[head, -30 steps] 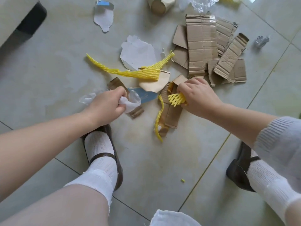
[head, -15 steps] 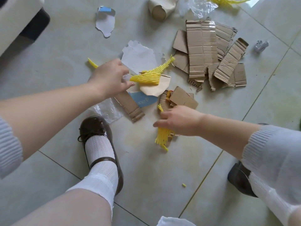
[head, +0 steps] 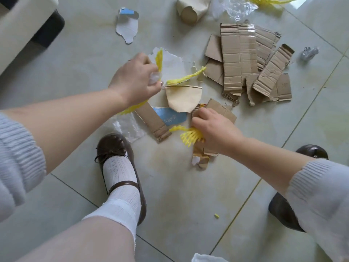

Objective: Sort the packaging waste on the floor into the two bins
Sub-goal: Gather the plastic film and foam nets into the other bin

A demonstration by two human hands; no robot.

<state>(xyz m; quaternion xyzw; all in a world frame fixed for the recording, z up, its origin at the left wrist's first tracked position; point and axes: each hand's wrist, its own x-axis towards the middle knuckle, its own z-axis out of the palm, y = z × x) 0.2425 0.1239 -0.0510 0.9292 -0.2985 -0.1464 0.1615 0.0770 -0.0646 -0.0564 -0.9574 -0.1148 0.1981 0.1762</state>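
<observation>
Packaging waste lies scattered on the tiled floor. My left hand (head: 135,80) is closed on a long yellow foam net (head: 186,77) together with a scrap of clear plastic, and the net hangs out on both sides of the fist. My right hand (head: 213,132) grips a bunched yellow foam net (head: 189,138) over small cardboard scraps (head: 201,157). Between the hands lie a beige paper piece (head: 184,99), a blue printed piece (head: 171,117) and a cardboard strip (head: 153,121). No bin is in view.
A pile of corrugated cardboard (head: 243,63) lies at the right. Torn white paper (head: 127,25), a paper cup (head: 192,10), clear plastic film (head: 234,6), a foil ball (head: 308,52) and crumpled film (head: 128,127) lie around. My shoes (head: 113,148) stand close by. Furniture (head: 28,25) sits top left.
My left hand left the clear film on the floor, reached to the long yellow net and lifted it. My right hand gathered its yellow net into a bunch and drew it nearer.
</observation>
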